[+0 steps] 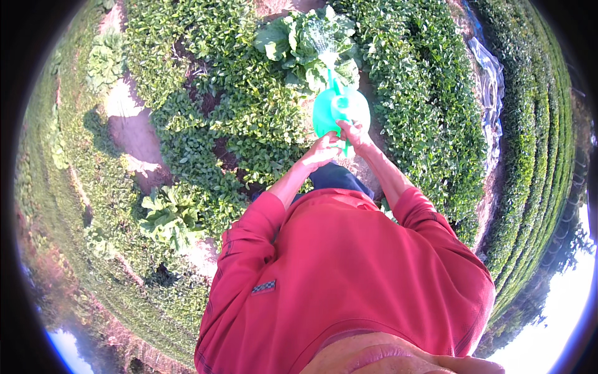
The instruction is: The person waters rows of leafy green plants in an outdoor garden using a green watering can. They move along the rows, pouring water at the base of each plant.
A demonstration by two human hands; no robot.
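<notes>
A green plastic watering can is held out in front of my body, its spout pointing away from me. Water sprays from the spout over a large leafy cabbage-like plant. My left hand and my right hand meet at the near side of the can, both gripping it around its handle. Glare washes out part of the can, and the undersides of the fingers are hidden.
Rows of low leafy bushes stand on both sides. Another broad-leaved plant grows at the left, near a bare soil path. Crumpled clear plastic sheeting lies along a row at the right.
</notes>
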